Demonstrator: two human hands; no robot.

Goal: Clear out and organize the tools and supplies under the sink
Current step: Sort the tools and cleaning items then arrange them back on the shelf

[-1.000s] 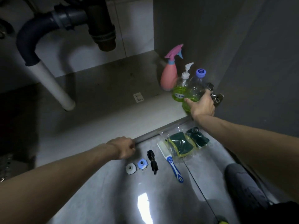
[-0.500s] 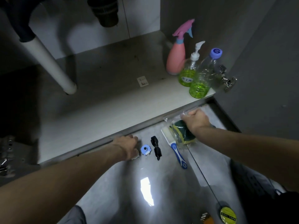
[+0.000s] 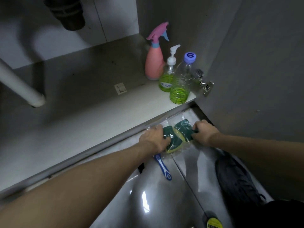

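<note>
Floor, near edge: yellow-labelled round object (image 3: 214, 223) at 6 o'clock, partly cut off. Blue-and-white brush handle (image 3: 162, 167) lay on the floor tile (image 3: 164, 203), its head hidden under the left wrist.

Just beyond, against the cabinet sill: clear plastic bag (image 3: 172, 122) holding green-and-yellow scouring sponges (image 3: 176, 138). Left hand (image 3: 155, 139) had its grip closed over the bag's 9 o'clock end, fingers pressed on a sponge. Right hand (image 3: 204, 133) had its grip closed on the 3 o'clock end. Bag rested on the floor between both hands.

Cabinet floor (image 3: 98, 112), 1 o'clock corner: clear bottle with purple cap (image 3: 181, 83), marked 6, roughly a third full of green liquid. Touching it behind, pump bottle (image 3: 167, 74), green liquid in the lower half. Farthest, pink spray bottle (image 3: 155, 60), contents not visible. White pipe (image 3: 19, 86) at 10 o'clock.

Against half a second earlier: left hand had moved from the small fittings over to the bag; right hand had shifted to the bag's right end. The fittings were now hidden under the left forearm.
</note>
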